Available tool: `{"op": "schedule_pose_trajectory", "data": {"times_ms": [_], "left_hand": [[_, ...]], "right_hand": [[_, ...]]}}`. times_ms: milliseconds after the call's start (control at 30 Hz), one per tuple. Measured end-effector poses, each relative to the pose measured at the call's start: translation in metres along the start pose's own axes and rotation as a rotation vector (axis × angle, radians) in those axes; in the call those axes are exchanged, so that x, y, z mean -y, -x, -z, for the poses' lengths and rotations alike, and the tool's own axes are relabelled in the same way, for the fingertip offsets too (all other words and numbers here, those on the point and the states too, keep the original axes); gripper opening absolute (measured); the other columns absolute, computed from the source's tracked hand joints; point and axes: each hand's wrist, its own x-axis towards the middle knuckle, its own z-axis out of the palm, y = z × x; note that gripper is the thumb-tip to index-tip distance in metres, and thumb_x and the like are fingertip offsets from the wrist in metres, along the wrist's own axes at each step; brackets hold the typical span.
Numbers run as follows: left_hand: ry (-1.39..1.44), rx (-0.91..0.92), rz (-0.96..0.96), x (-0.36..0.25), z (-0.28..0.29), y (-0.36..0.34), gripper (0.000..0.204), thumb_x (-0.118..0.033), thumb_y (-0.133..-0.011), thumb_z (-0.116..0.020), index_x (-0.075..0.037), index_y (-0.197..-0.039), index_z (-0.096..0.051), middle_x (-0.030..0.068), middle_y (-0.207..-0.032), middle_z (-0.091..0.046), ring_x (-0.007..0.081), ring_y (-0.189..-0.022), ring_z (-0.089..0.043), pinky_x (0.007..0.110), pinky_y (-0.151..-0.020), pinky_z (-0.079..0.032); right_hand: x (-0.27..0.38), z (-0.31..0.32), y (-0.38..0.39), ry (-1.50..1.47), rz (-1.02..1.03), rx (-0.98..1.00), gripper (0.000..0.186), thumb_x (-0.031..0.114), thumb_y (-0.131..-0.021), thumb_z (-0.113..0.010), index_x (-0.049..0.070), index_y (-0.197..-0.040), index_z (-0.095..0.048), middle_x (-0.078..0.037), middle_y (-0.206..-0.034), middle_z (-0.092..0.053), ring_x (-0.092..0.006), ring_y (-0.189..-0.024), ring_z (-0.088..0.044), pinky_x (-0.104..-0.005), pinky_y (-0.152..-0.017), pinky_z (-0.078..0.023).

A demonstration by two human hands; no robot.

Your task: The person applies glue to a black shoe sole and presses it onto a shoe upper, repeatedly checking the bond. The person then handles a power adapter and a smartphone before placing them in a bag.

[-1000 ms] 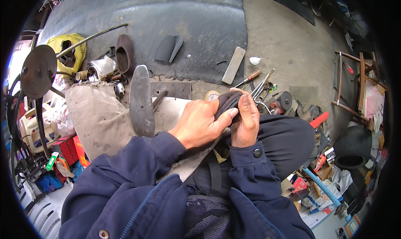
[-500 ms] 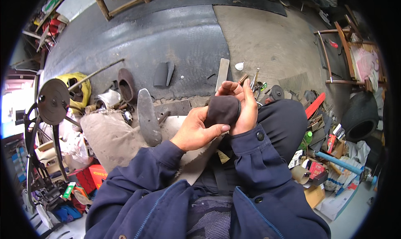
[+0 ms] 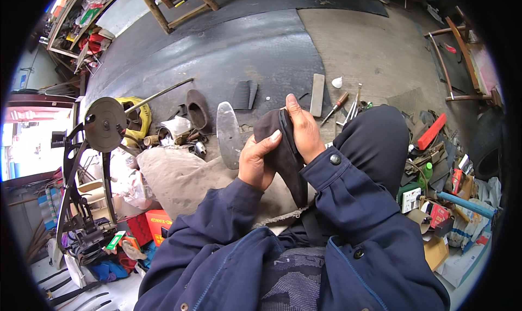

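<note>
Above my lap, both hands grip a dark brown fabric shoe (image 3: 268,124) with a darker sole edge. It is tilted, its narrow end hanging toward my waist. My left hand (image 3: 258,163) wraps the near left side, thumb pressed on the fabric. Along the right edge lies my right hand (image 3: 305,132), thumb pointing up and fingers mostly hidden behind the shoe. A similar brown shoe (image 3: 194,98) rests on the floor to the left. Between that shoe and my left hand is a grey sole-shaped piece (image 3: 228,134). A beige cloth (image 3: 179,172) covers my left leg.
A black metal stand with a round plate (image 3: 105,124) rises at left, beside a yellow bag (image 3: 143,120). Ahead lie dark rubber pieces (image 3: 243,95), a flat grey bar (image 3: 317,95) and a screwdriver (image 3: 335,107). Scraps and a red strip (image 3: 432,131) clutter the right.
The shoe has turned in my hands, so its long side and sole edge now show. My left thumb has moved up, and my right fingers have closed around it. The view has shifted left.
</note>
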Motion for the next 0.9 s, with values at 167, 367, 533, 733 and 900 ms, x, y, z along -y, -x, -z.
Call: {"op": "schedule_pose_trajectory", "data": {"times_ms": [167,367,533,733,900], "left_hand": [[0.079,-0.075,0.018,0.001,0.018,-0.017,0.035,-0.011,-0.096,-0.059,0.0,-0.129,-0.057,0.0105,-0.121,-0.066,0.0214,-0.108,-0.065,0.036,-0.096,-0.051],[0.085,-0.088,0.037,0.005,0.025,-0.029,0.032,-0.012,-0.097,-0.059,0.0,-0.127,-0.059,0.0095,-0.119,-0.067,0.0198,-0.105,-0.066,0.035,-0.093,-0.052],[0.041,-0.125,0.024,0.004,0.02,-0.033,0.032,-0.012,-0.095,-0.063,0.0,-0.125,-0.059,0.0079,-0.113,-0.068,0.0185,-0.101,-0.066,0.032,-0.091,-0.051],[-0.267,0.119,-0.117,-0.001,-0.002,-0.024,0.04,-0.02,-0.092,-0.067,-0.001,-0.126,-0.057,0.0041,-0.108,-0.066,0.0122,-0.096,-0.062,0.028,-0.088,-0.048],[-0.367,0.253,-0.071,0.001,-0.02,0.005,0.042,-0.022,-0.094,-0.066,0.0,-0.128,-0.056,0.0037,-0.114,-0.064,0.0123,-0.103,-0.059,0.029,-0.092,-0.047]], "right_hand": [[-0.013,-0.004,-0.017,0.068,-0.11,-0.009,0.071,0.059,-0.103,-0.04,-0.006,-0.082,-0.062,-0.005,-0.078,-0.06,-0.0135,-0.077,-0.051,-0.0307,-0.074,-0.045],[-0.02,-0.004,-0.024,-0.057,-0.189,-0.002,0.07,0.058,-0.103,-0.04,-0.004,-0.084,-0.065,-0.003,-0.081,-0.063,-0.0124,-0.078,-0.054,-0.0293,-0.075,-0.046],[-0.015,-0.002,-0.022,0.011,-0.156,-0.053,0.068,0.058,-0.103,-0.041,-0.002,-0.086,-0.067,-0.003,-0.083,-0.064,-0.0113,-0.081,-0.055,-0.0278,-0.076,-0.047],[0.021,0.004,-0.014,-0.237,-0.198,-0.034,0.062,0.062,-0.099,-0.046,0.005,-0.093,-0.069,-0.005,-0.083,-0.067,-0.0142,-0.076,-0.062,-0.0262,-0.073,-0.05],[0.056,0.016,0.019,-0.207,-0.169,0.049,0.071,0.066,-0.1,-0.039,0.0,-0.097,-0.067,-0.006,-0.085,-0.065,-0.0146,-0.08,-0.063,-0.0258,-0.078,-0.05]]}}
